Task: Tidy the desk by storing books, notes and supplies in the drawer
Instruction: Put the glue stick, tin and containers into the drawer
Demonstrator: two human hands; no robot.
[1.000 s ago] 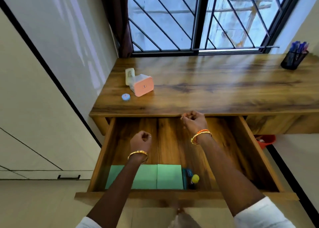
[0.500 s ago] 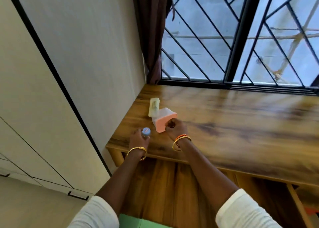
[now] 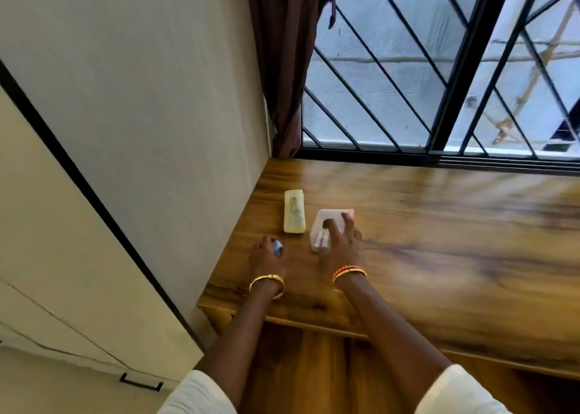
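Both hands down at desk [image 3: 439, 241] corner, near wall. Left hand [image 3: 266, 256] curled round small blue cap-like item [image 3: 278, 248], pinched between fingers and thumb, sitting at or just off the wood; cannot tell which. Right hand [image 3: 340, 245] spread over pink-and-white box [image 3: 329, 225], fingers partly bent across its top and near side, touching but not clearly closed for a lift. Pale yellow case [image 3: 294, 212] flat just beside box, untouched, nearer wall. Drawer [image 3: 314, 376] open below desk edge, under forearms.

Risks, as judged: loose, top-only hold on box could let it tip or slide on smooth wood when pulled back; knocking yellow case toward wall likely if box swings left; tiny blue item easily dropped over desk edge, missing drawer, since edge lies close behind wrist. Two loads carried at once, so less control over either.
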